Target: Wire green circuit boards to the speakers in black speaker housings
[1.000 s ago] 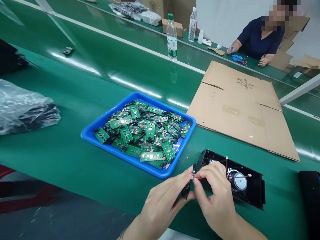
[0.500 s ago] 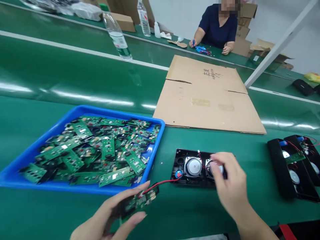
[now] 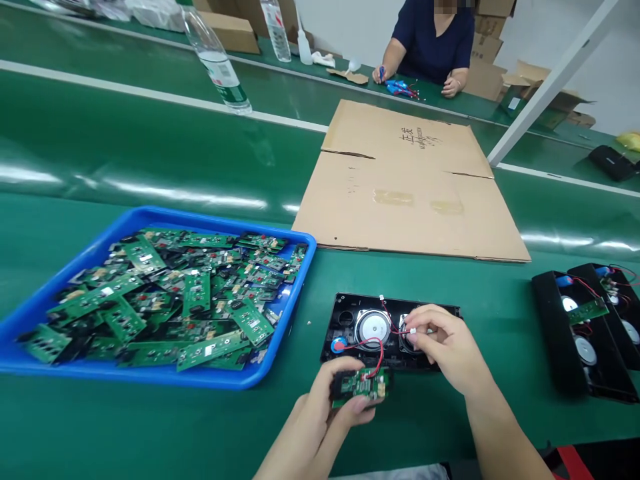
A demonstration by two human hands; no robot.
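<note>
My left hand (image 3: 327, 410) holds a small green circuit board (image 3: 361, 385) just in front of a black speaker housing (image 3: 345, 310) lying open on the green belt. A red wire (image 3: 373, 345) runs from the board into the housing, past a blue part (image 3: 336, 345) and a round silver speaker (image 3: 373, 328). My right hand (image 3: 443, 347) rests over the housing's right half and pinches a small white connector (image 3: 412, 330) on a red wire. A second speaker is mostly hidden under that hand.
A blue tray (image 3: 210, 379) heaped with several green circuit boards sits to the left. Flattened cardboard (image 3: 405, 187) lies beyond the housing. Two more open black housings (image 3: 585, 333) stand at the right. A water bottle (image 3: 215, 57) and a seated person (image 3: 433, 43) are across the belt.
My left hand brought the circuit board right, close to the housing. My right hand drew back from the speaker and took hold of the white connector. The view shifted slightly.
</note>
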